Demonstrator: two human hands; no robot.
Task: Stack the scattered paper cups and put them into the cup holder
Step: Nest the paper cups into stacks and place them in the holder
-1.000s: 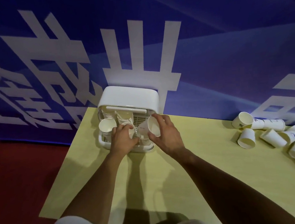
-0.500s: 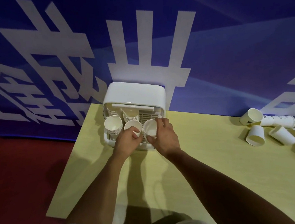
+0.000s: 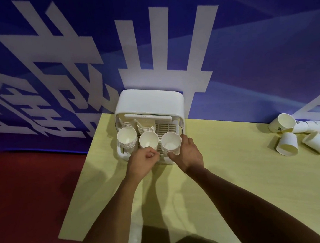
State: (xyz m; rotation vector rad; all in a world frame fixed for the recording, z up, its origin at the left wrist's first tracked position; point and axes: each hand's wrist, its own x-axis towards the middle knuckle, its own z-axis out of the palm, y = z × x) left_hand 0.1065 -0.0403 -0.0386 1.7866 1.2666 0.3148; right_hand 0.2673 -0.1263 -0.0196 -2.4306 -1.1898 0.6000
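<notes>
Standing front-right in the cup holder (image 3: 149, 101), twelve o'clock on the table (image 3: 237, 172), the cup stack (image 3: 170, 142) looks light, thin-walled and crushable, best held softly round its sides. The right grip (image 3: 189, 153) wraps it. The left grip (image 3: 143, 161) curls beside the middle cup (image 3: 148, 139), contact unclear. More loose cups (image 3: 287, 145) lie at two o'clock.

Table (image 3: 238, 182): pale yellow-green top, running from near centre to the right edge, its far side against the backdrop. Banner (image 3: 255, 45): deep blue, hung upright across the whole far side, printed with large white characters (image 3: 163, 76). Floor (image 3: 26, 200): dark red, left of the table.
</notes>
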